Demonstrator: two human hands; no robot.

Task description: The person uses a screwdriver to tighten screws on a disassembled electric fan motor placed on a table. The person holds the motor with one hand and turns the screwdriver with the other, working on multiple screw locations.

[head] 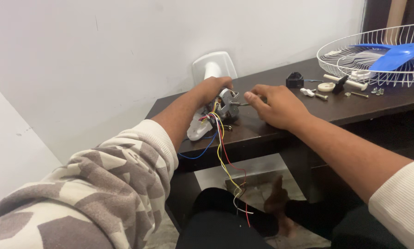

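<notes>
1. The left hand point(211, 87) has its grip closed over the top of a small fan motor point(225, 105) that sits on the dark desk point(345, 108); the fingers wrap the metal body and the motor lies directly under the palm
2. The right hand point(276, 105) lies just right of the motor, fingers curled and pinched on the thin motor shaft point(244, 104) that sticks out toward it; the fingertips hide how tight that grip is
3. A bundle of coloured wires point(223, 147), yellow, red, blue and white, hangs from the motor over the desk edge below the left grip; a tug or a turn of the motor could, I judge, snag or strain them
4. Beneath the left grip a white plastic housing piece point(198, 130) rests near the desk edge and could slide off
5. Behind the left grip stands a white fan base point(214, 66) against the wall, which limits room there
6. Well to the right of the right grip lie screws point(359, 94), a black part point(295, 80), a white round knob point(326, 86), and a wire fan guard point(354, 57) holding a blue blade point(398, 53); loose screws could roll if the desk is knocked
</notes>
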